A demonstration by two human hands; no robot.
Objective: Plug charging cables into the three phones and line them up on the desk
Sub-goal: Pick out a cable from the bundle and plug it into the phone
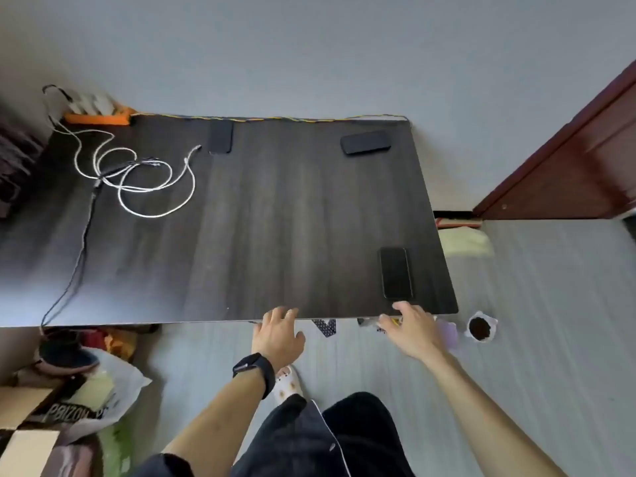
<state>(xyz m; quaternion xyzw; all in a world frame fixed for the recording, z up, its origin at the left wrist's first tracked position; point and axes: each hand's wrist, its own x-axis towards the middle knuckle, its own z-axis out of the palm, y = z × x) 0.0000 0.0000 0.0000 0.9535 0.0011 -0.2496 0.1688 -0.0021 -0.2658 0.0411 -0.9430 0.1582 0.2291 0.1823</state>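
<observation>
Both hands are spread and hold nothing: the left hand at the desk edge, the right hand just below the nearest phone. Two more phones lie along the far edge, apart from the loose cables at far left.

Two bare forearms, no sleeves visible past the elbows. Black smartwatch with a wide dark band on the left wrist; right wrist unadorned. Left hand and right hand without rings or gloves. Dark, loose trousers with a thin white piping line along one seam. White slip-on sandal with small round perforations on one foot.
</observation>
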